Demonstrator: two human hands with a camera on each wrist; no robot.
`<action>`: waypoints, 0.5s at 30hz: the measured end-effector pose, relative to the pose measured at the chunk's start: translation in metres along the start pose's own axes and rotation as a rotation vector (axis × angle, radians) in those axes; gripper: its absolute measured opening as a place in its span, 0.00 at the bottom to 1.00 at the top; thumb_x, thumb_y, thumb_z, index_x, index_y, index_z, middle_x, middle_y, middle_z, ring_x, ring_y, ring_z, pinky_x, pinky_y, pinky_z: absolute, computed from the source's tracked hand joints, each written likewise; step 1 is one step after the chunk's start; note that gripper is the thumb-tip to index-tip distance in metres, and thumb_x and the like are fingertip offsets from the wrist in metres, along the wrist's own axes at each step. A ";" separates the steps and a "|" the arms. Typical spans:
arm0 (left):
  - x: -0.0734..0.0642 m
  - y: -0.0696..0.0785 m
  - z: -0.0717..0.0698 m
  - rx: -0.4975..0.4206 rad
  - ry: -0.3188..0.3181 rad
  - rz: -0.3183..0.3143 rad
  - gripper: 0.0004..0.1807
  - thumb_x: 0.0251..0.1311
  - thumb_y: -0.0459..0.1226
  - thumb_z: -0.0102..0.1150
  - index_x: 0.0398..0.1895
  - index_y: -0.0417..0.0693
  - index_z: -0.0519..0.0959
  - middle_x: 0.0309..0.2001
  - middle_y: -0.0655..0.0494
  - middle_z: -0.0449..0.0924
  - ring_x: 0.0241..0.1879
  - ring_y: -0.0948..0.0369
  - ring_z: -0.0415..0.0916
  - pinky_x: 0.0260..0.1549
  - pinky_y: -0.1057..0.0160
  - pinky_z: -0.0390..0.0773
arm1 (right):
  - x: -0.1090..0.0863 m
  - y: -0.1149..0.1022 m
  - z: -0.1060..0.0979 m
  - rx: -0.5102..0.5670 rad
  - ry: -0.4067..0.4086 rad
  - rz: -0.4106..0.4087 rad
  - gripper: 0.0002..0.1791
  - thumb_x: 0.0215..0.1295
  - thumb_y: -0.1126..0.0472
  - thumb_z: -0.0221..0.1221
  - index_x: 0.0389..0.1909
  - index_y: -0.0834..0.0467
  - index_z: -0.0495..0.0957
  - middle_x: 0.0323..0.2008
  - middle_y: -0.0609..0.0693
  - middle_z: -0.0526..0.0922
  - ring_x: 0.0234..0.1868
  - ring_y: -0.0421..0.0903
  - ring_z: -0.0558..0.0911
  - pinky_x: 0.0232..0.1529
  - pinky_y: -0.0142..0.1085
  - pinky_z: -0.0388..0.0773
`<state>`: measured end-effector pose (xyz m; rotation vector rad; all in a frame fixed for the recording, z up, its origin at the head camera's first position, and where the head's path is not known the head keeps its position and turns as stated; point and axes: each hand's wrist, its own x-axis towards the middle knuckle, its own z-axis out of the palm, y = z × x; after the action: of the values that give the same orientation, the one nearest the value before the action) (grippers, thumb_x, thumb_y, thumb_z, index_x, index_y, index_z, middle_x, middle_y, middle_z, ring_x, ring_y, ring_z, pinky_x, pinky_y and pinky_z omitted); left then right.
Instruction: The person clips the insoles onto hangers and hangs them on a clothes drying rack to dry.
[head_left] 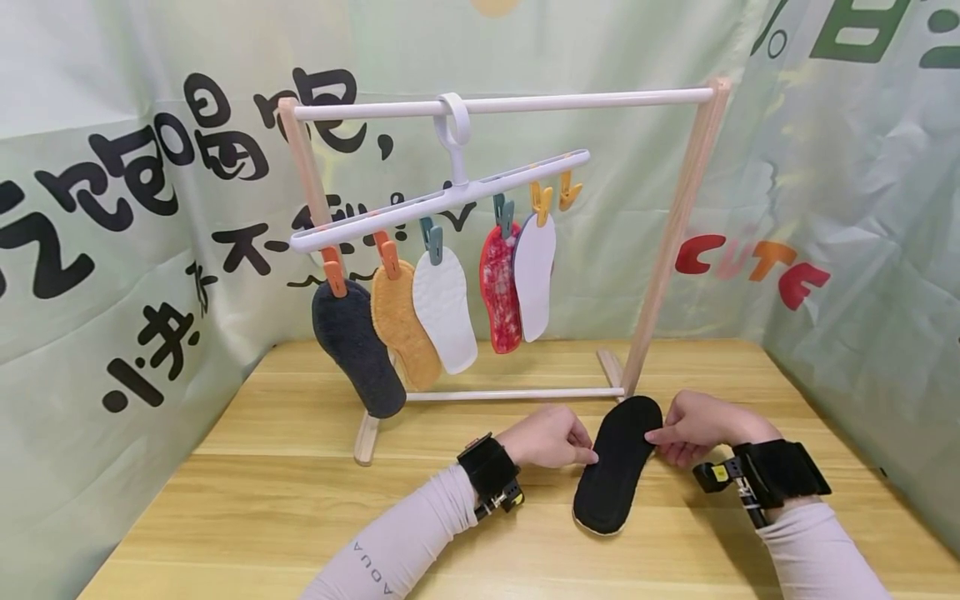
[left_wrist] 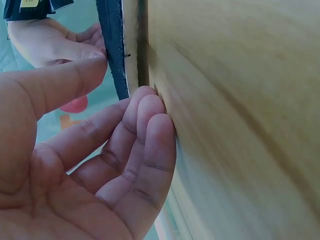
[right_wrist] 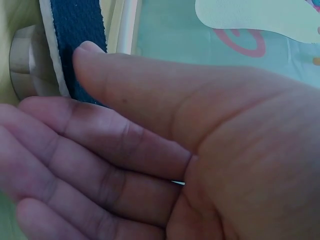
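A black insole [head_left: 618, 467] with a pale underside is held between my two hands, close over the table. My left hand [head_left: 551, 437] pinches its left edge. In the left wrist view the thumb [left_wrist: 75, 82] lies on the dark face, with the fingertips [left_wrist: 150, 100] at the pale underside. My right hand [head_left: 701, 429] pinches the opposite edge; the right wrist view shows its thumb [right_wrist: 95, 60] over the dark face and the forefinger beneath.
A white clip hanger [head_left: 442, 198] hangs tilted from a wooden rack [head_left: 675, 233]. Its clips hold a dark grey insole [head_left: 356, 346], an orange one [head_left: 401, 321], a white one [head_left: 445, 308], a red one [head_left: 500, 292] and a pale one [head_left: 536, 279]. A yellow clip [head_left: 570, 192] hangs bare.
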<state>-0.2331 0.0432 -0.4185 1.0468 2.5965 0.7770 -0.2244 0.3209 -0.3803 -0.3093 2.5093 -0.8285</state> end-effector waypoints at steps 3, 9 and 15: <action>0.000 0.001 0.001 -0.002 0.004 -0.006 0.08 0.69 0.43 0.72 0.34 0.50 0.92 0.25 0.69 0.85 0.26 0.77 0.72 0.32 0.77 0.73 | 0.000 0.000 0.000 -0.001 0.002 -0.001 0.20 0.77 0.57 0.65 0.26 0.66 0.87 0.21 0.48 0.86 0.23 0.41 0.86 0.29 0.36 0.86; 0.000 0.003 0.001 0.008 0.004 -0.020 0.08 0.69 0.44 0.72 0.35 0.52 0.92 0.24 0.71 0.82 0.26 0.75 0.71 0.31 0.76 0.72 | -0.001 -0.001 0.000 -0.010 0.013 -0.004 0.19 0.77 0.58 0.65 0.26 0.66 0.88 0.21 0.49 0.87 0.23 0.41 0.86 0.29 0.37 0.87; 0.000 0.002 0.002 0.021 0.004 -0.011 0.09 0.69 0.44 0.72 0.33 0.53 0.91 0.21 0.72 0.78 0.24 0.75 0.69 0.30 0.76 0.70 | 0.000 0.000 0.000 -0.012 0.026 -0.016 0.19 0.76 0.58 0.65 0.26 0.66 0.87 0.21 0.49 0.86 0.23 0.42 0.86 0.30 0.39 0.88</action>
<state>-0.2314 0.0449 -0.4190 1.0373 2.6168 0.7516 -0.2241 0.3205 -0.3800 -0.3253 2.5394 -0.8292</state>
